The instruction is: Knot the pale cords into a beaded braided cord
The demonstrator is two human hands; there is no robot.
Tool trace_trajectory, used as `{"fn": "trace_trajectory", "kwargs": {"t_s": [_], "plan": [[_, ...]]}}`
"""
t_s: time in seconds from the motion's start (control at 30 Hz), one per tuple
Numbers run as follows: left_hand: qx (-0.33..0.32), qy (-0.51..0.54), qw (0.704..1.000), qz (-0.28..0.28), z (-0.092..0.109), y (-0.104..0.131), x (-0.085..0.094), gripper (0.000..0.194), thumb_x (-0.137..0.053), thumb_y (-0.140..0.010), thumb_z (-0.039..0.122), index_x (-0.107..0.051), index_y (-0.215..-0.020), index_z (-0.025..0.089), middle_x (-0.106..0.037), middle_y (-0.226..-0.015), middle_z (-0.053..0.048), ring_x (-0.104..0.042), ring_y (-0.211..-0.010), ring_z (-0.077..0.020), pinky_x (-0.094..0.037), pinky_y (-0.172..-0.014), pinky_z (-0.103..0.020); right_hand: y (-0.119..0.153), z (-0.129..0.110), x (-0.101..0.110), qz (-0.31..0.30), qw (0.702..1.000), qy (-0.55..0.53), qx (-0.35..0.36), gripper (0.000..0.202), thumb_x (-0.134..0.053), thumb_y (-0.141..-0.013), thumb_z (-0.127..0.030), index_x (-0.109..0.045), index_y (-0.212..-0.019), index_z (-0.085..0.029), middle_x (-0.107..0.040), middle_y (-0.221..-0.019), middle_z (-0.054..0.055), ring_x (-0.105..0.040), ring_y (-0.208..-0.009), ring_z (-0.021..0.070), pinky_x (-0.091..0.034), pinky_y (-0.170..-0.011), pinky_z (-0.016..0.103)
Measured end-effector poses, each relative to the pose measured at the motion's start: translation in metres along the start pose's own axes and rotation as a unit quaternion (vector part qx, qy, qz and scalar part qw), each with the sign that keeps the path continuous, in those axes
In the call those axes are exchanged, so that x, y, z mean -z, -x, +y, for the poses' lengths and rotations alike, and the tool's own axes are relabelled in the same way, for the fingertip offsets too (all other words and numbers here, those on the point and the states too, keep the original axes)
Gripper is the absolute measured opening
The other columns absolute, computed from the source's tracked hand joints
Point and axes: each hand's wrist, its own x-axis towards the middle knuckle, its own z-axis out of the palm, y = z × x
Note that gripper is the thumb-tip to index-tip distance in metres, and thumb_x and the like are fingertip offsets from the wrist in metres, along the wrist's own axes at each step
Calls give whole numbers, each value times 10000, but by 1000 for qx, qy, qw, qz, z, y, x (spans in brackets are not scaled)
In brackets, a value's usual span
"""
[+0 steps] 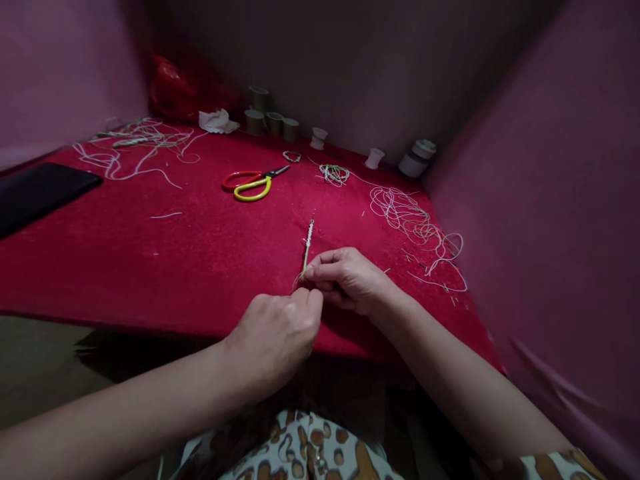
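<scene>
The braided cord (pixel 309 239) extends just beyond the right hand (pixel 345 277), which pinches its near end; far section knotted, loose strands (pixel 295 283) beside the curled left hand (pixel 280 330), contents hidden: judged part-finished.

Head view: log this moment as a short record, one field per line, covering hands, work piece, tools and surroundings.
Left hand: closed fist beside the right fingertips; contents hidden
Right hand: pinching the near end of the cord
Cord: green near the hand, white and knotted further out, pointing away
Scissors: lying beyond the hands, one red handle, one yellow
Green spools: grouped at the far edge
White spools: two, right of the green ones
Loose thread: tangled at right and far left
Surface: red cloth
</scene>
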Motion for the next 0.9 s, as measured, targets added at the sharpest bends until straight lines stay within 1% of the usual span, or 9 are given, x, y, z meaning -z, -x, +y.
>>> {"fn": "trace_trajectory", "kwargs": {"t_s": [0.13, 0.3, 0.33, 0.4, 0.5, 0.6, 0.7, 0.8, 0.9], "plan": [[-12, 47, 999, 5, 6, 4, 0, 36, -494, -762, 173, -510, -746, 201, -564, -653, -60, -526, -527, -200, -263, -451, -289, 0, 1, 0, 13, 999, 39, 10, 115, -630, -687, -176, -551, -609, -144, -403, -401, -72, -284, -290, 36, -165, -261, 167], [-104, 200, 972, -72, -5, 8, 16, 163, -490, -803, 205, -568, -659, 200, -592, -599, -15, -528, -502, -144, -368, -504, -259, 0, 3, 1, 21, 998, 58, -3, 84, -603, -710, -177, -555, -647, -148, -404, -377, -72, -275, -289, 40, -163, -268, 161], [-89, 251, 961, -75, -11, 5, 21, 176, -505, -809, 235, -585, -657, 199, -600, -586, -9, -554, -524, -142, -393, -520, -246, 0, 3, 2, 19, 998, 54, 1, 88, -605, -705, -175, -550, -642, -148, -407, -382, -71, -281, -293, 40, -166, -269, 160], [52, 336, 940, -1, -25, -3, 30, 153, -520, -810, 278, -618, -729, 191, -607, -552, 0, -554, -468, -127, -389, -449, -214, 0, 4, 2, 12, 999, 46, 7, 103, -610, -701, -181, -537, -634, -154, -414, -392, -70, -289, -298, 40, -168, -270, 158], [197, 475, 857, 2, -41, -17, 35, 151, -516, -817, 289, -603, -805, 167, -584, -451, 12, -485, -315, -110, -347, -337, -201, 0, 5, 3, 5, 999, 45, 7, 124, -628, -703, -205, -530, -641, -161, -399, -378, -79, -278, -294, 40, -163, -269, 158], [208, 588, 778, -75, -45, -25, 30, 188, -539, -816, 291, -605, -742, 131, -630, -470, -46, -561, -342, -135, -414, -360, -205, 0, 6, 5, -8, 998, 52, 17, 145, -645, -716, -254, -554, -659, -157, -391, -381, -83, -264, -288, 38, -161, -267, 163], [210, 636, 735, -111, -41, -28, 24, 196, -581, -788, 260, -612, -671, 107, -648, -487, -80, -607, -383, -151, -473, -399, -215, -1, 7, 6, -5, 998, 64, 23, 179, -647, -727, -285, -546, -649, -160, -413, -403, -78, -280, -285, 40, -165, -261, 168], [214, 659, 714, -101, -39, -28, 20, 174, -583, -773, 213, -587, -623, 125, -626, -453, -54, -586, -359, -143, -490, -396, -231, -1, 5, 5, 5, 998, 68, 17, 174, -640, -730, -257, -530, -635, -162, -411, -397, -81, -284, -280, 38, -168, -260, 167], [206, 652, 726, -72, -38, -28, 19, 164, -574, -774, 202, -557, -616, 160, -572, -386, -5, -533, -309, -131, -462, -353, -231, 0, 2, 2, 12, 998, 64, 8, 191, -646, -728, -228, -512, -611, -159, -396, -384, -85, -284, -279, 33, -173, -266, 164]]}}
